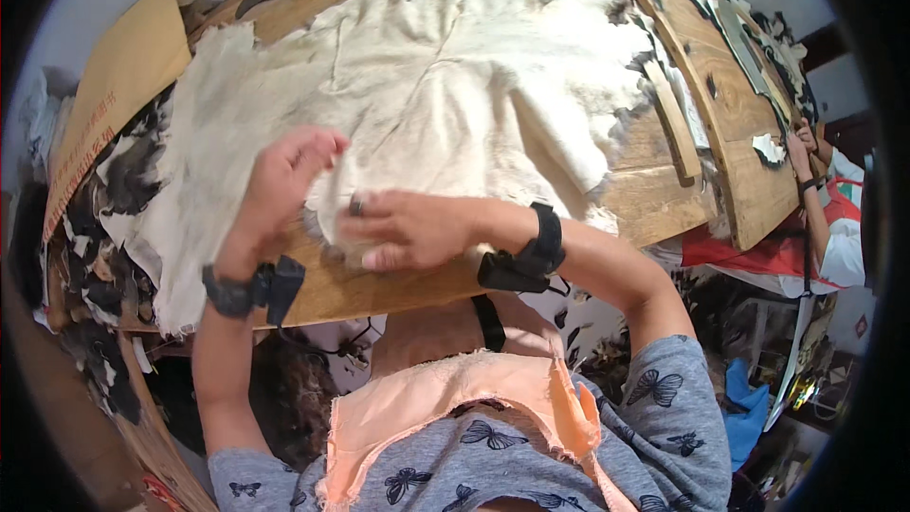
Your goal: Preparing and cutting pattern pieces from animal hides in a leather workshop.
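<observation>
**Both hands flat on pale hide at near table edge**

Wooden worktable fills upper frame, most of it covered by a large cream hide, flesh side up, ragged dark-furred edges; hide drapes off the table's left side over black-and-white furry pieces; tan cardboard box stands far left against the table, flat brown face with small red print along its lower edge, text too small to tell; wooden strips lie right of the hide, more dark-patterned pieces along the far right edge.

Left hand raised at the hide's near edge, fingers together and curled, tips on the hide; cannot tell if it pinches the edge; black wrist strap with device on that forearm; right hand reaches across leftward, palm down, fingers extended and close together, pressing the hide's near flap at the table edge; dark ring on one finger; black wrist strap on it too.

Another person's hand at the far right table edge, near a small white scrap; peach cloth over the person's grey butterfly-print shirt at bottom.
</observation>
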`<state>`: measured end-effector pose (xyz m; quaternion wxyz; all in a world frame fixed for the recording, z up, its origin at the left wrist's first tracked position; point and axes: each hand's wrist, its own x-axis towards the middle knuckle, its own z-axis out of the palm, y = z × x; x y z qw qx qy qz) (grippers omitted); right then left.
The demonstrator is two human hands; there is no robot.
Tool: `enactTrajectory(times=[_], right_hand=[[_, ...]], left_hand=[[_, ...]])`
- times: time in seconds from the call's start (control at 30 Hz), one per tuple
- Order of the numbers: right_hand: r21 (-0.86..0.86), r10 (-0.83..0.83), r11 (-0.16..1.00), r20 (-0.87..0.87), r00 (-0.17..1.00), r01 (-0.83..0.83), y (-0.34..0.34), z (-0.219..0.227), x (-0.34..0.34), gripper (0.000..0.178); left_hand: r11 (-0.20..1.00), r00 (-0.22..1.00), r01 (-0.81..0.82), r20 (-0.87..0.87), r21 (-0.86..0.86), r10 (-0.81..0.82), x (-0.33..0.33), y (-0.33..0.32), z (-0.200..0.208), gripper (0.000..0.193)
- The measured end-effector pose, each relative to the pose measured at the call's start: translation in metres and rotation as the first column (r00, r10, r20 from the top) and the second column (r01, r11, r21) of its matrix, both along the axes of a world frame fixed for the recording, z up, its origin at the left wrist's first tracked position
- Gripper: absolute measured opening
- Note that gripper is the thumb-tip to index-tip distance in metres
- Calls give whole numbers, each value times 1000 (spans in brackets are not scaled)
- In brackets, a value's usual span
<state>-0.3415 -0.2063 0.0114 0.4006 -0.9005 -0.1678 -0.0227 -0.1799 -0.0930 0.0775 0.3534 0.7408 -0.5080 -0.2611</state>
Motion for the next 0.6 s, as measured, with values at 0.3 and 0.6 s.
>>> enactTrajectory(times=[0.3, 0.6], right_hand=[[248, -536, 810, -58, 842, 532, -91, 46, -139, 22], [-492, -595, 622, 207, 776, 609, -135, 24, -179, 42]], left_hand=[[956, 378, -293, -921, -21, 96, 34, -181, -32, 25], [965, 996, -91, -25, -247, 88, 22, -262, -103, 27]])
